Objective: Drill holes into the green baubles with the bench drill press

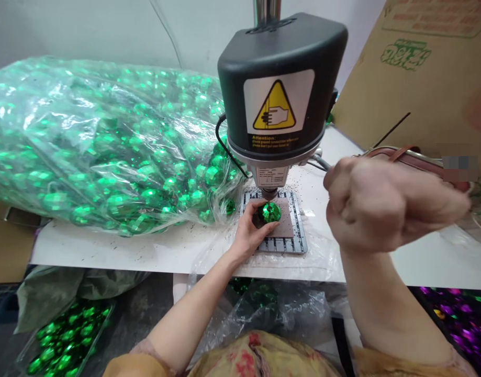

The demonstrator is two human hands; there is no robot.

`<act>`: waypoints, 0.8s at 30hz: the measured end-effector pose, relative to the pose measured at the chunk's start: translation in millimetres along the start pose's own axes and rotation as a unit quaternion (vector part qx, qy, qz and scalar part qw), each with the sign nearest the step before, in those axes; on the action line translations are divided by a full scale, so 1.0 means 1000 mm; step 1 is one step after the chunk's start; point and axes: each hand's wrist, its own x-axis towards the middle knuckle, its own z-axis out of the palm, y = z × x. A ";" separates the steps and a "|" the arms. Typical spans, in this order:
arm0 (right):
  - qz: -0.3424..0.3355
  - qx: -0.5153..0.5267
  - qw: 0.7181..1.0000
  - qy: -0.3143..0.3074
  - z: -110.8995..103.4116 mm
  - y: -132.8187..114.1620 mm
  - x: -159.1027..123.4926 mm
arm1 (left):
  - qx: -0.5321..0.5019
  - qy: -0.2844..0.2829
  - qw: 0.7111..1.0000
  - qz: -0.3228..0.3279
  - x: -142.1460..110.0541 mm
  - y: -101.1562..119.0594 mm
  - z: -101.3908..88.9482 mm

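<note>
My left hand (253, 229) is closed around the side of a shiny green faceted ball (271, 212), thumb and fingers curved about it. The ball sits on a flat brownish pad (284, 226) on the slotted metal base (301, 243) of a bench drill press (281, 89). Directly above the ball is the drill's chuck (269, 193), its tip at or very near the ball's top; contact cannot be made out. Raised to the right of the drill head, my right hand (381, 204) is clenched in a fist, slightly blurred. Whatever it grips is hidden.
A big clear bag (107, 146) of green faceted balls lies left on the white table (146, 251). Dark shavings speckle the tabletop. At right stand a cardboard box (421, 89) and a brownish bag (416, 157). Below are green balls (67, 335) and purple ones (463, 324).
</note>
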 end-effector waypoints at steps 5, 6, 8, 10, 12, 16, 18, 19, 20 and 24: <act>-0.045 0.095 0.981 0.161 0.014 -0.028 0.032 | 0.146 0.084 0.985 0.045 -0.016 0.010 0.001; -0.046 0.108 0.979 0.168 0.017 -0.029 0.035 | 0.185 0.088 0.976 0.075 -0.024 0.013 0.000; -0.044 0.117 0.977 0.172 0.020 -0.028 0.038 | 0.250 0.063 0.955 0.148 -0.048 0.017 -0.005; -0.025 0.113 0.977 0.181 0.021 -0.026 0.039 | 0.306 -0.012 0.924 0.228 -0.077 0.017 -0.012; -0.027 0.124 0.975 0.183 0.019 -0.024 0.038 | 0.366 -0.116 0.874 0.298 -0.109 0.014 -0.022; -0.048 0.129 0.976 0.169 0.015 -0.020 0.038 | 0.475 -0.259 0.771 0.334 -0.155 0.000 -0.043; -0.034 0.116 0.979 0.165 0.014 -0.020 0.038 | 0.484 -0.284 0.759 0.330 -0.158 -0.003 -0.053; -0.026 0.111 0.979 0.167 0.014 -0.020 0.039 | 0.476 -0.277 0.761 0.343 -0.153 -0.002 -0.057; -0.025 0.111 0.980 0.165 0.014 -0.019 0.039 | 0.464 -0.257 0.764 0.366 -0.144 0.000 -0.061; -0.064 0.137 0.976 0.159 0.013 -0.017 0.040 | 0.475 -0.117 0.775 0.400 -0.076 0.018 -0.070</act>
